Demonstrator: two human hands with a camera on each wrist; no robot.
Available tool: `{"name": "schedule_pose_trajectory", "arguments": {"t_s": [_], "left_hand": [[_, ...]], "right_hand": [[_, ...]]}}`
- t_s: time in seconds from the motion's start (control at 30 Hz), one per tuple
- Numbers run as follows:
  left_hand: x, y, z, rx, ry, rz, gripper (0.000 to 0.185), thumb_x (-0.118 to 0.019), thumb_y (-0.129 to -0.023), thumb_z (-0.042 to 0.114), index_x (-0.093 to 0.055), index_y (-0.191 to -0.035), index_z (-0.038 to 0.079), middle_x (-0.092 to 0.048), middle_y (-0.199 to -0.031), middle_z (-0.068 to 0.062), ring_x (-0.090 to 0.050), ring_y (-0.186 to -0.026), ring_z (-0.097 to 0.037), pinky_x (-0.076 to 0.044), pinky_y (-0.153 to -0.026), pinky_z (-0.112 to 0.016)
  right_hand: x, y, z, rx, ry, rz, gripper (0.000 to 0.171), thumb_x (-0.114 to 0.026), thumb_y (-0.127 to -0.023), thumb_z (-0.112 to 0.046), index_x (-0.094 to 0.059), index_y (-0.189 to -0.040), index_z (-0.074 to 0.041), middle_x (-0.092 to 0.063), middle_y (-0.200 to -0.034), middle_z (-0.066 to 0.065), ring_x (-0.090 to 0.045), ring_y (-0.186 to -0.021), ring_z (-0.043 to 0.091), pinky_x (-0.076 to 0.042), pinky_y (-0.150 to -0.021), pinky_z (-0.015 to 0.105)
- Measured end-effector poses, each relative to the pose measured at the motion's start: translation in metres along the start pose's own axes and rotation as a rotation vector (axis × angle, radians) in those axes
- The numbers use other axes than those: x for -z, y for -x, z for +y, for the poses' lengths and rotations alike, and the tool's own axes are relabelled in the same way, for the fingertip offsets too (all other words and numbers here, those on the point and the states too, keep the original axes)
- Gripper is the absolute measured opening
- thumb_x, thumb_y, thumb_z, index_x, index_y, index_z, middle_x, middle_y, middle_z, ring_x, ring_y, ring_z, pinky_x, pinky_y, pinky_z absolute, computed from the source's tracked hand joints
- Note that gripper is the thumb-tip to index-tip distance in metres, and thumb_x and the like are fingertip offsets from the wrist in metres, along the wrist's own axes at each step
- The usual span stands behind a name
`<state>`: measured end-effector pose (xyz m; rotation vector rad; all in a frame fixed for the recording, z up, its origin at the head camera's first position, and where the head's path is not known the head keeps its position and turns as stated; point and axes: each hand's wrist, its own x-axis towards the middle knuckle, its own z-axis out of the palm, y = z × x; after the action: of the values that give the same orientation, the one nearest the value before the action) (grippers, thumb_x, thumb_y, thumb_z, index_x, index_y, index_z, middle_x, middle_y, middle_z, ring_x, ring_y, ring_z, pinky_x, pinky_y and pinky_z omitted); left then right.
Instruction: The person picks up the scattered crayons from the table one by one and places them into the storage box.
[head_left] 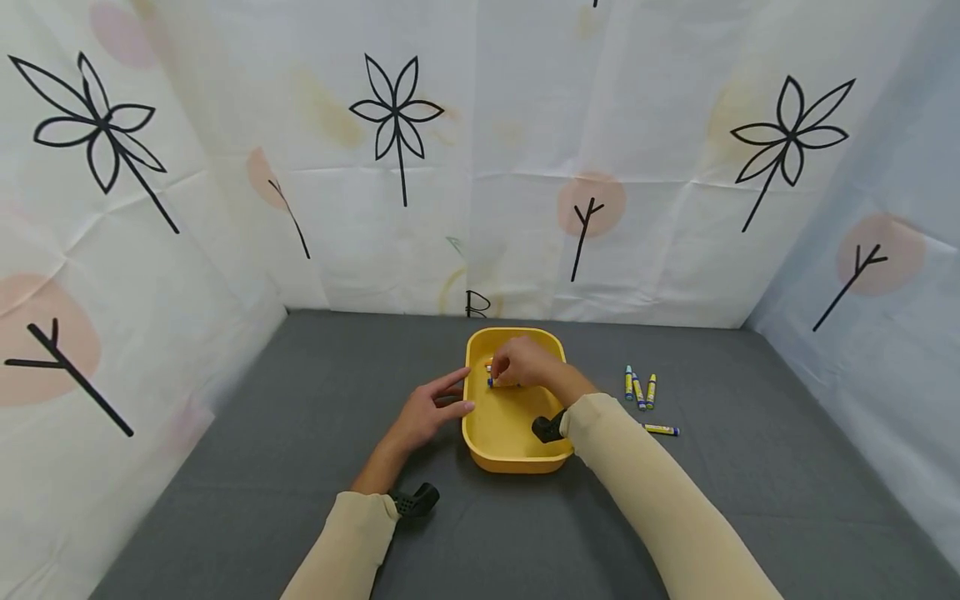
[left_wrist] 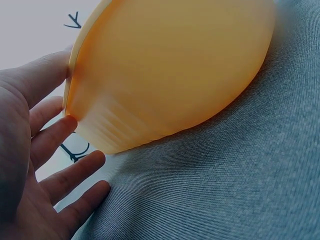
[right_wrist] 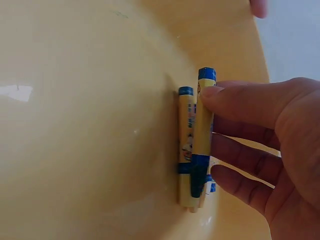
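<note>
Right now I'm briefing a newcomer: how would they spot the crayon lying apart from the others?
Start at the yellow tub on the grey table. Right of it stand three crayons side by side. The lone crayon lies nearer the person, crosswise.

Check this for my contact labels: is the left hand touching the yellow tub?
Touching. The left wrist view shows the left hand with straight fingers pressed against the outer wall of the yellow tub.

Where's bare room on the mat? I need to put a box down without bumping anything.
The mat is bare left of the left hand and behind the four crayons. It is crowded at the tray, with the right hand inside.
</note>
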<state>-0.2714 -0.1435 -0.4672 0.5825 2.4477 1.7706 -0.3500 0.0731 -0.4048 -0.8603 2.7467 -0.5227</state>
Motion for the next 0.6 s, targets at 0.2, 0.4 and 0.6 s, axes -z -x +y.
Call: {"name": "schedule_pose_trajectory", "arguments": {"t_s": [0.2,0.4,0.6], "left_hand": [[-0.0004,-0.0004,-0.001,0.004,0.008,-0.001,0.062,-0.071,-0.09,0.028,-0.048,-0.146,0.014,-0.053,-0.139,-0.013,-0.057,-0.119,-0.03,-0.046,-0.098,-0.047],[-0.0006,-0.0001,-0.0023,-0.005,0.012,-0.004,0.062,-0.071,-0.09,0.027,-0.047,-0.146,0.013,-0.053,-0.139,-0.014,-0.056,-0.119,-0.032,-0.046,-0.098,-0.048],[-0.0009,-0.0003,-0.0022,0.004,0.009,0.0,0.062,-0.071,-0.09,0.026,-0.047,-0.146,0.014,-0.052,-0.14,-0.013,-0.056,-0.119,-0.031,-0.045,-0.098,-0.048]], "right_hand": [[-0.0059,-0.0022,0.0008,-0.005,0.055,-0.04,0.003,-0.075,-0.086,-0.011,-0.075,-0.087,-0.014,-0.066,-0.084,-0.006,-0.056,-0.076,0.012,-0.05,-0.072,0.025],[-0.0101,-0.0051,0.0015,0.008,0.126,-0.059,0.007,-0.075,-0.086,-0.01,-0.071,-0.083,-0.016,-0.063,-0.081,-0.007,-0.055,-0.076,0.013,-0.049,-0.074,0.027],[-0.0087,-0.0026,0.0041,-0.017,0.074,-0.037,0.01,-0.076,-0.085,-0.007,-0.07,-0.082,-0.014,-0.061,-0.079,-0.006,-0.054,-0.075,0.014,-0.048,-0.071,0.026]]}}
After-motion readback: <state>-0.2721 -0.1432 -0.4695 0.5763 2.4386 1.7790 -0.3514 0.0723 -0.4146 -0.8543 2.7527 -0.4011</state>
